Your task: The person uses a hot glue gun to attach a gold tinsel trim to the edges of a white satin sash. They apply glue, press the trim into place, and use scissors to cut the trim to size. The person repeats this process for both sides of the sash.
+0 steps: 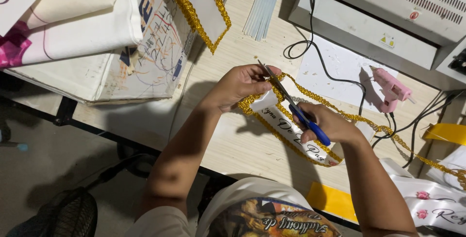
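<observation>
My left hand [240, 85] pinches the end of a white sash [284, 124] edged with gold glitter trim [252, 102], holding it just above the wooden table [242, 149]. Dark script lettering runs along the sash. My right hand [326, 123] grips blue-handled scissors [296, 108]. Their blades point up and left, reaching the trim at the sash end beside my left fingers. A loose length of gold trim trails right from the sash across the table.
A pink glue gun [391, 90] lies at the right with black cables. Behind it sits a grey laminating machine [388, 18]. Clear glue sticks [262, 6] lie at the top. A stack of white boards [87, 38] fills the left; more sashes [432, 203] lie bottom right.
</observation>
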